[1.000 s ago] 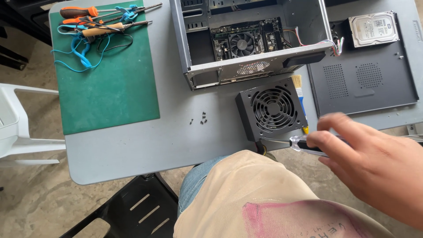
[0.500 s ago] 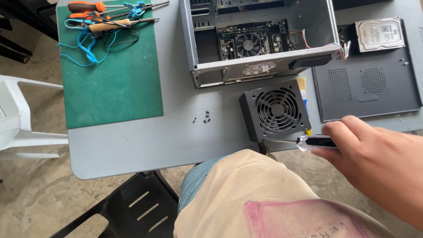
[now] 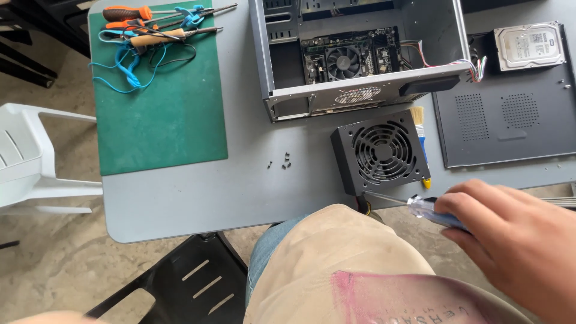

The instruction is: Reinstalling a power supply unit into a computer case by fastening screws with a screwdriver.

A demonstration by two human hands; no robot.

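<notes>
My right hand (image 3: 510,231) grips a screwdriver (image 3: 420,206) with a clear blue handle at the lower right. Its metal shaft points left at the near side of a black power supply unit (image 3: 380,153) with a round fan grille, which lies on the grey table (image 3: 240,186). Behind the unit stands an open grey computer case (image 3: 360,54) with a motherboard and cooler fan inside. Several small dark screws (image 3: 282,161) lie loose on the table left of the unit. My left hand is out of view.
A green mat (image 3: 162,114) at the left carries screwdrivers with orange handles and a blue coiled cord (image 3: 129,66). A black side panel (image 3: 510,114) and a hard drive (image 3: 531,45) lie at the right. A small brush (image 3: 420,135) rests beside the unit. A white chair (image 3: 30,162) stands left, a black stool (image 3: 180,282) below.
The view has shifted slightly. My right hand with the screwdriver stays at the near side of the power supply unit, with its tip still against that side.
</notes>
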